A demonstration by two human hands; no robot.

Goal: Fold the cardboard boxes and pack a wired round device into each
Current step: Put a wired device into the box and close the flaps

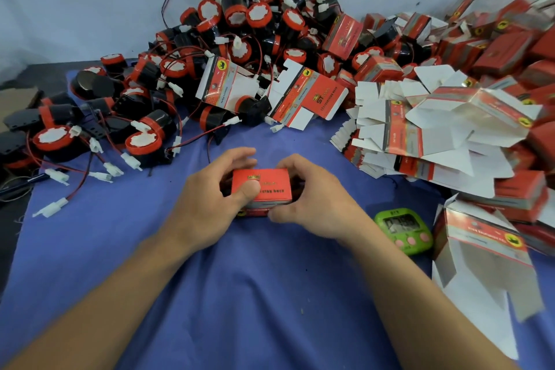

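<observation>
A small red cardboard box [267,186] sits folded on the blue cloth [240,294] in the middle. My left hand [210,198] grips its left side, with the thumb pressing on the red top face. My right hand [312,198] grips the right side, fingers curled over the far edge and thumb under the front. The box's contents are hidden. A big heap of black and red round devices [240,18] with red and black wires and white plugs lies behind and to the left.
Flat unfolded box blanks [426,129] are stacked at the right. Closed red boxes [510,48] pile up at the far right. A green digital timer [404,230] lies right of my right wrist. An opened box [480,249] stands at the right edge.
</observation>
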